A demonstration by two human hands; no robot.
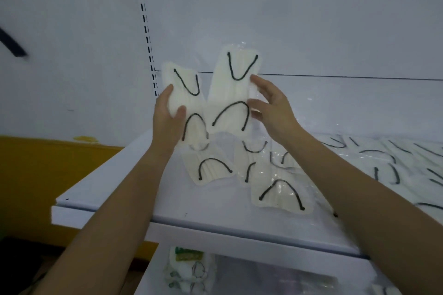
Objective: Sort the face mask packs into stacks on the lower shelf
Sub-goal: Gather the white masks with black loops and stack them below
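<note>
My left hand (167,117) grips a cream face mask pack with black ear loops (185,100), held upright above the white shelf (134,189). My right hand (273,108) holds a second, taller mask pack (233,93) by its right edge, thumb and fingers around it. The two packs stand side by side in the air. Several more mask packs lie loose on the shelf: one (211,170) below my left hand, one (280,194) near the front edge. A pile of packs (189,270) sits on the lower shelf beneath.
More clear-wrapped mask packs (393,163) are spread along the shelf to the right. A slotted upright rail (146,29) runs up the white back panel. A yellow wall band (48,175) lies left of the shelf unit.
</note>
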